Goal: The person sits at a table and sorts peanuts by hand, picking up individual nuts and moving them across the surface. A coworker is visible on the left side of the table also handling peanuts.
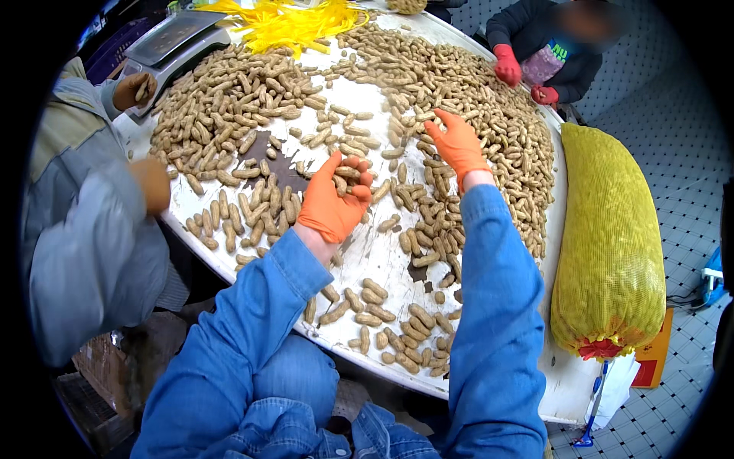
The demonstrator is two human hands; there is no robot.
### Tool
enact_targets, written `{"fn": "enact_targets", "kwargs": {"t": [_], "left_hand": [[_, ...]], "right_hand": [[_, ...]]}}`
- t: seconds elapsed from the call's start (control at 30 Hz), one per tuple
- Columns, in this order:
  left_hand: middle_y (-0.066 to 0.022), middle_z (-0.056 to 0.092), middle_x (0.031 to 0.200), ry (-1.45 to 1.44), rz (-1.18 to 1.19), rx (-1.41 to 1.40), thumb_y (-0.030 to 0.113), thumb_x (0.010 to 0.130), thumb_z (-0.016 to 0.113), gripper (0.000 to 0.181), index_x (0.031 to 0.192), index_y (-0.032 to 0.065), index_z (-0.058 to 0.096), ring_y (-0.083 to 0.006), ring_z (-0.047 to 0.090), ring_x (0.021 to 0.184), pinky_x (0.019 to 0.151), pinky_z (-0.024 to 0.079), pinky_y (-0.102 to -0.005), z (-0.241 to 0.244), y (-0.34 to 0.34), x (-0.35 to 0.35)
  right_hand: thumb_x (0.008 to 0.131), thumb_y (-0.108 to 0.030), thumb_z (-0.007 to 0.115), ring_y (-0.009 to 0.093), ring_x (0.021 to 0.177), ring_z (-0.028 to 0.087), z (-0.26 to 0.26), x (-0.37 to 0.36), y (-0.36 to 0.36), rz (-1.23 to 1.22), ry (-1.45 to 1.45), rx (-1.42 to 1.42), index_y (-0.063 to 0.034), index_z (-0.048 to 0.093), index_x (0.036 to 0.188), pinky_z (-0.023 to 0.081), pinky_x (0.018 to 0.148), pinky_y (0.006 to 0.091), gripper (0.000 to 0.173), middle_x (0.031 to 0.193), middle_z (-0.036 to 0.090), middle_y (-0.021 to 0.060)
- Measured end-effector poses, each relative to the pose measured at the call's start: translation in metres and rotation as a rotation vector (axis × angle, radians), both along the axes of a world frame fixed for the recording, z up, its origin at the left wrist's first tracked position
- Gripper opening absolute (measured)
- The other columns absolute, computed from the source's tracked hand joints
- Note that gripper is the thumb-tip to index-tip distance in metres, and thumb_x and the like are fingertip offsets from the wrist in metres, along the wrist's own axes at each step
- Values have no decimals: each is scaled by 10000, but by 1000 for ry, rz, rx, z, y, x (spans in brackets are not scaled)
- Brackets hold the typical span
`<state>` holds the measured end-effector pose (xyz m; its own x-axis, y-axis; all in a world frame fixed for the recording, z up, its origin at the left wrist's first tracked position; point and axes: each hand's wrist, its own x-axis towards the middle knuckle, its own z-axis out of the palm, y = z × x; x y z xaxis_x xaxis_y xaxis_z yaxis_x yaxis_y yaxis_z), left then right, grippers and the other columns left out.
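Observation:
My left hand [332, 203], in an orange glove, is turned palm up with its fingers curled around several unshelled peanuts [340, 185]. It is above the middle of the white tabletop [367, 258], whose surface is worn and peeling. Farther right, my right hand [457, 143], gloved the same way, reaches over the edge of a large peanut heap [504, 149]. Its thumb and forefinger are apart, and no peanut shows between them. A second peanut heap [223, 109] lies to the left, and loose peanuts [413, 333] are scattered near the front edge.
A full yellow mesh sack [610, 241] lies along the right edge. At the back are yellow strips [287, 23] and a scale [175, 43]. One person's brown-gloved hand [135, 90] is at left; another person's red-gloved hand [507, 66] is at the far right.

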<state>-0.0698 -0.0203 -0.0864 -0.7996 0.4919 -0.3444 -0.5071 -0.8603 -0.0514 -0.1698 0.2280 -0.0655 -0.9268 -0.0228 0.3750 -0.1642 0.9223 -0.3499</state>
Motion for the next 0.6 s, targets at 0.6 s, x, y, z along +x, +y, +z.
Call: {"fn": "enact_targets", "kwargs": {"t": [0.6], "left_hand": [[-132,558,1021,-6,75,-67,218,941,513,244,1014,-12,551,-228,580,874,560,464,-269,3,-9,-2]], "right_hand": [[882,-514,495,337,1122,518,12,110,-63,412,-349,-1,-126,609,1157,365,976,465,489,1199,569,144]]}}
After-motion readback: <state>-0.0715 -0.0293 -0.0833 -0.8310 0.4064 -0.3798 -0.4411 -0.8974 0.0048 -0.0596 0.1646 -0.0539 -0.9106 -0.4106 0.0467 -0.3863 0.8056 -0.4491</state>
